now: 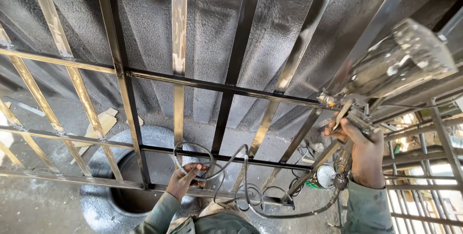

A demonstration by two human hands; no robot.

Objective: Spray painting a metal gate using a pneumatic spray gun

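Observation:
My right hand (362,149) grips the handle of a paint spray gun (354,106) with a paint-crusted cup (402,63) on top, its nozzle aimed left at a metal bar grille (226,87). Some bars of the grille are glossy black, others still bare brownish metal. My left hand (184,178) holds a loop of the grey air hose (231,166), which curls down and runs right to the bottom of the gun. Both sleeves are grey-green.
Beneath the grille lies an old tyre (103,200) dusted with grey overspray on a speckled floor. Scraps of cardboard (103,123) lie at the left. A round pressure gauge (324,176) hangs near the hose. More metal frames (424,166) stand at the right.

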